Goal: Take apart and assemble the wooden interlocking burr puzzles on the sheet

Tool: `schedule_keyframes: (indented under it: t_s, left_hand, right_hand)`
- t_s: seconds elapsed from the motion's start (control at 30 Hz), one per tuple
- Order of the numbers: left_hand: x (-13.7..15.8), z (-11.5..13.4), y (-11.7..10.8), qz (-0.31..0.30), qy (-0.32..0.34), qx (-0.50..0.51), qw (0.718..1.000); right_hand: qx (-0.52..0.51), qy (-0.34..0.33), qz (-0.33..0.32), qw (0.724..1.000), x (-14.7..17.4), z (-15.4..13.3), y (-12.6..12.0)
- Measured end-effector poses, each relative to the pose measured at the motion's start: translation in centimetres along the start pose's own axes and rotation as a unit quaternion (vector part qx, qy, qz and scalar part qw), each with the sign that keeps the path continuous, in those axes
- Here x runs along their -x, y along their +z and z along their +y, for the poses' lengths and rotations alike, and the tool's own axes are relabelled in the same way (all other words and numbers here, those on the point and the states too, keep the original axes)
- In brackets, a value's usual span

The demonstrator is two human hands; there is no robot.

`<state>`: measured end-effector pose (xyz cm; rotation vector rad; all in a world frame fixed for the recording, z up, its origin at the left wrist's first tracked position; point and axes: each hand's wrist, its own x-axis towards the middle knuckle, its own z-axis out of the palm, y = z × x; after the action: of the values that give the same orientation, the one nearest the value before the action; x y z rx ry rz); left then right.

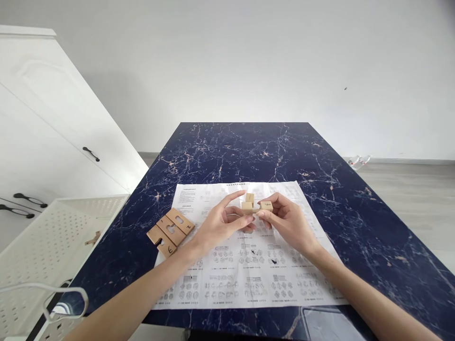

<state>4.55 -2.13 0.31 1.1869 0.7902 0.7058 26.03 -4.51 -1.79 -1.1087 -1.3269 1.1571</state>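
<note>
Small pale wooden puzzle blocks (pixel 247 207) are held up over the printed sheet, between my two hands. My left hand (pixel 217 225) has its thumb and lower fingers closed on their left side, while the index finger reaches out along the far side. My right hand (pixel 290 223) pinches the wooden block with a dark mark (pixel 266 205) on the right. Whether the blocks are joined is hidden by the fingers. Beside my left forearm lie brown slotted wooden pieces (pixel 171 231), numbered and set side by side, partly over the sheet's left edge.
The white instruction sheet (pixel 220 293), with rows of small diagrams, lies on the dark blue marbled table (pixel 234 151). To the left stand a white perforated basket (pixel 31 251) with a small wooden piece (pixel 93 238), a white cable (pixel 46 287) and a white cabinet (pixel 57 109).
</note>
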Motion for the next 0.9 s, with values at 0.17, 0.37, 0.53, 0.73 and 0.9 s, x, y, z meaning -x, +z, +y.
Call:
schedule_keyframes:
  t_s: [0.17,0.37,0.53,0.73,0.9]
  left_hand:
    - [0.1,-0.3,0.1,-0.024,0.017,-0.019,0.999]
    - [0.2,-0.6,0.1,-0.033,0.04,-0.063,0.997]
    - [0.5,-0.3,0.3,-0.025,0.069,-0.116,0.991]
    - [0.7,0.1,0.6,-0.028,0.111,-0.174,0.978]
    - [0.9,0.2,0.4,-0.046,0.134,-0.178,0.974]
  right_hand:
    - [0.033,0.004,-0.007,0.999,0.4,0.4,0.3]
    - [0.158,-0.037,0.017,0.987,0.9,0.8,0.3]
    - [0.222,-0.059,0.028,0.973,1.1,0.7,0.2]
    - [0.24,-0.056,0.023,0.969,0.8,0.3,-0.1]
    - [0.207,-0.033,-0.031,0.977,0.5,-0.2,-0.4]
